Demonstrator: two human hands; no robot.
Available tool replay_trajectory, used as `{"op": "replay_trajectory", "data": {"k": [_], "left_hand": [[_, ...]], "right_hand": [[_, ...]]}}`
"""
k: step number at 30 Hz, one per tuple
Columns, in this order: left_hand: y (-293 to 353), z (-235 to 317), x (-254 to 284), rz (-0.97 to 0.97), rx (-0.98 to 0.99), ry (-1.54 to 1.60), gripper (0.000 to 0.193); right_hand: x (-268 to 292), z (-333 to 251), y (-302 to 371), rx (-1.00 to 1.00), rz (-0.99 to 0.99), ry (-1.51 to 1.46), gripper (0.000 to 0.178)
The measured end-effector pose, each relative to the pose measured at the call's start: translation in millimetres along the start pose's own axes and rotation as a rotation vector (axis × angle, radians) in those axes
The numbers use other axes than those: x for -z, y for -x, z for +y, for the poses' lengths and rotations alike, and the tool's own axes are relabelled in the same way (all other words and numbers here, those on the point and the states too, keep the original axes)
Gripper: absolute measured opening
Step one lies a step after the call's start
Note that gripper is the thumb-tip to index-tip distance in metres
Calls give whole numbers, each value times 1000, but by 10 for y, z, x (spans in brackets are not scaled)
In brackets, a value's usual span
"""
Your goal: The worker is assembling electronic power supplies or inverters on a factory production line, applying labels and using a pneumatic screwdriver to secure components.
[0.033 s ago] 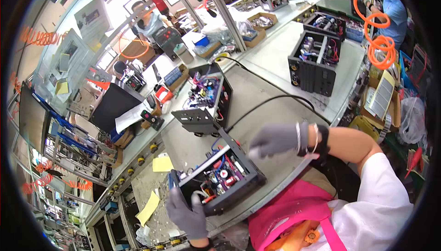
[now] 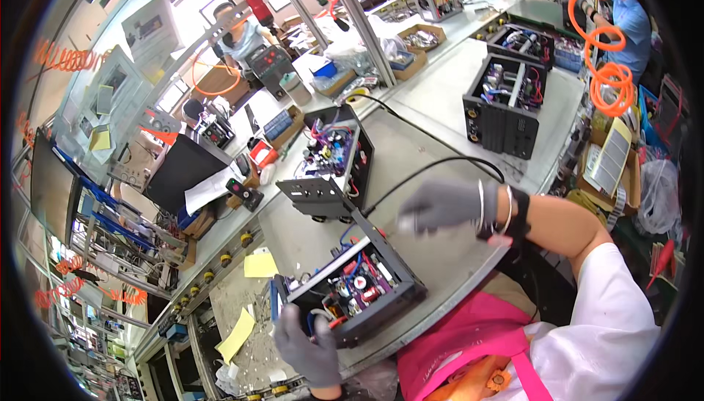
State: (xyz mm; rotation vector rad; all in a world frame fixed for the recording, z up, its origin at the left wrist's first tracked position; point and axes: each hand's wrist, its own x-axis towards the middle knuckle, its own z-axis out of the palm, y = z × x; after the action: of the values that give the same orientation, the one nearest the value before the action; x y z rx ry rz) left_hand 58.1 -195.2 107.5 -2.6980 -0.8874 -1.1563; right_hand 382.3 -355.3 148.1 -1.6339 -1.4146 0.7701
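Note:
My left hand, in a grey glove, is at the near left corner of an open black metal case. Its thumb and fingers are apart; whether they press on the case is hard to see. Wires, a circuit board and coloured parts fill the case. A black panel with small holes stands at its far side. My right hand, also gloved in grey, hovers above the bench to the right of the case. Its blurred fingers are drawn together, and anything between the pale fingertips cannot be made out.
Behind the panel stands another open unit. A thick black cable arcs over the bench. More open units stand at the far right. Yellow paper lies at the left. An orange coiled hose hangs near a co-worker in blue.
My left hand has slipped a little to the right and nearer along the case's corner. The right hand has risen slightly. The case stays where it was.

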Motion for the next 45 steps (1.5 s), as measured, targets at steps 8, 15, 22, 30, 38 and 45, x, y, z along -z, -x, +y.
{"op": "replay_trajectory", "data": {"k": [8,15,22,30,38,45], "left_hand": [[272,415,-266,142,-183,35,36],[305,415,-354,108,-169,-38,49],[221,405,-410,164,-163,26,46],[208,478,-325,-14,-109,-28,37],[130,478,-434,9,-155,-3,36],[-265,498,-738,13,-111,101,47]], "right_hand": [[1092,1051,-1506,-368,158,869,40],[934,1915,-2539,-170,336,577,56],[561,2358,-2796,-70,610,167,46],[858,1389,-2323,-216,413,634,31],[1077,1071,-2050,-568,124,474,24],[1167,822,-1494,-239,617,624,26]]}}
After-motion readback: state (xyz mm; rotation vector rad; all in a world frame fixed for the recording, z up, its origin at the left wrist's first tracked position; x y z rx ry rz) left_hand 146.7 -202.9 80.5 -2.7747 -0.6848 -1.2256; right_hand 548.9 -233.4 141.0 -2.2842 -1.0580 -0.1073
